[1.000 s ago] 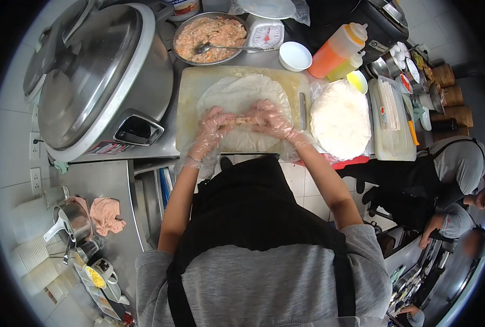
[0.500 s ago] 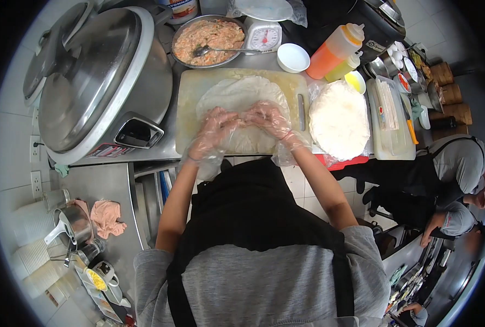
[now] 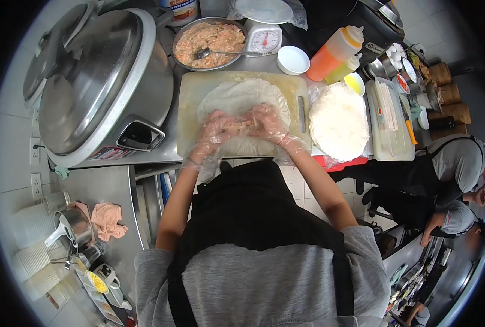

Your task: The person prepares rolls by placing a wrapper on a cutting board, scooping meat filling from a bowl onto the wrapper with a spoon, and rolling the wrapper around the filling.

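Note:
A round, pale, thin wrapper (image 3: 248, 90) lies on the worn cutting board (image 3: 190, 84), overhanging none of its edges. Both my hands wear loose, clear plastic gloves. Over the wrapper's left half, my left hand (image 3: 215, 128) has its fingers curled inward. My right hand (image 3: 265, 122) mirrors it from the right, fingertips close to the left ones. Between them shows a small strip of pinkish filling (image 3: 241, 126), pressed by the fingers and partly hidden by them. A stack of pale round wrappers (image 3: 339, 121) rests on plastic to the right of the board.
Behind the board stand a metal bowl of orange-flecked mixture (image 3: 209, 41) with a spoon, a kitchen scale (image 3: 264, 39), a white bowl (image 3: 293, 60) and squeeze bottles (image 3: 335, 52). A large steel cooker (image 3: 106, 87) borders the left. Co-workers (image 3: 460, 163) stand at right.
My hands stay over the wrapper, with the fingers drawn slightly lower and more curled around the filling. The camera view has shifted a little.

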`<state>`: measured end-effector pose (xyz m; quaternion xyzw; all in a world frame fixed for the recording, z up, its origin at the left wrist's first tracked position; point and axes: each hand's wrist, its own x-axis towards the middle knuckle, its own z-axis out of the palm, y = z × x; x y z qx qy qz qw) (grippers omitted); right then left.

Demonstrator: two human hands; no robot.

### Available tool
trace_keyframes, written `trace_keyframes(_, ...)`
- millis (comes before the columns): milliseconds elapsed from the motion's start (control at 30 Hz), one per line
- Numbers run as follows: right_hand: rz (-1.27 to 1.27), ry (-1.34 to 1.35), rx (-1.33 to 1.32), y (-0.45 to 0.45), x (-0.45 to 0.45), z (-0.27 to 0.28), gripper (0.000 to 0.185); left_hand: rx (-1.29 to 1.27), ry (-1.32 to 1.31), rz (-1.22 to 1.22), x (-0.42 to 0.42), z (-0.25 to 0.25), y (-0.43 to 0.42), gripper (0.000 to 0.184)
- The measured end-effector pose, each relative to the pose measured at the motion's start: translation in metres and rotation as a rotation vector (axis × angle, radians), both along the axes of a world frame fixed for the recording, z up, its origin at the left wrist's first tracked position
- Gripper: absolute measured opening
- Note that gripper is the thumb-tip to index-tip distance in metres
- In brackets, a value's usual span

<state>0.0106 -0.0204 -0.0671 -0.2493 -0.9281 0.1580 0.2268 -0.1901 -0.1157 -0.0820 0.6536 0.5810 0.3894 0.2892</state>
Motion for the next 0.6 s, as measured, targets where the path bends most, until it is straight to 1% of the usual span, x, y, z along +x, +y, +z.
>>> trace_keyframes(33, -0.041, -0.015, 0.099, -0.002, -0.001, 0.003, 0.031, 0.002, -0.038, 0.015, -0.002, -0.001, -0.001, 0.036)
trace_keyframes(100, -0.021, -0.129, 0.067, 0.002, -0.004, -0.008, 0.030, 0.002, -0.116, 0.042, -0.008, -0.005, -0.006, 0.033)
trace_keyframes(200, -0.019, -0.317, 0.048, -0.001, -0.016, 0.013, 0.032, -0.043, -0.093, 0.042, -0.014, -0.013, -0.006, 0.035)
trace_keyframes(233, -0.027, -0.383, 0.046, -0.004, -0.021, 0.022, 0.034, -0.073, -0.126, 0.034, -0.016, -0.013, -0.005, 0.034)
trace_keyframes(300, -0.027, -0.385, 0.057, -0.011, -0.037, 0.012, 0.034, -0.131, -0.197, 0.018, -0.018, -0.011, -0.004, 0.033)
trace_keyframes(333, -0.024, -0.388, 0.064, -0.013, -0.042, 0.005, 0.034, -0.143, -0.191, 0.003, -0.019, -0.011, -0.003, 0.032)
trace_keyframes(400, -0.018, -0.201, 0.200, -0.010, -0.043, -0.017, 0.031, -0.165, -0.180, -0.013, -0.023, -0.010, -0.002, 0.030)
trace_keyframes(433, -0.012, -0.103, 0.264, -0.011, -0.046, -0.013, 0.030, -0.149, -0.165, -0.014, -0.023, -0.009, -0.002, 0.029)
trace_keyframes(500, 0.012, -0.106, 0.235, -0.008, -0.036, -0.001, 0.033, -0.120, -0.132, -0.016, -0.023, -0.007, -0.005, 0.029)
trace_keyframes(567, 0.034, -0.145, 0.138, -0.002, -0.019, 0.005, 0.036, -0.129, -0.135, 0.000, -0.019, -0.003, -0.007, 0.028)
trace_keyframes(600, 0.045, -0.184, 0.054, 0.003, -0.009, 0.000, 0.038, -0.133, -0.139, 0.009, -0.017, -0.001, -0.008, 0.028)
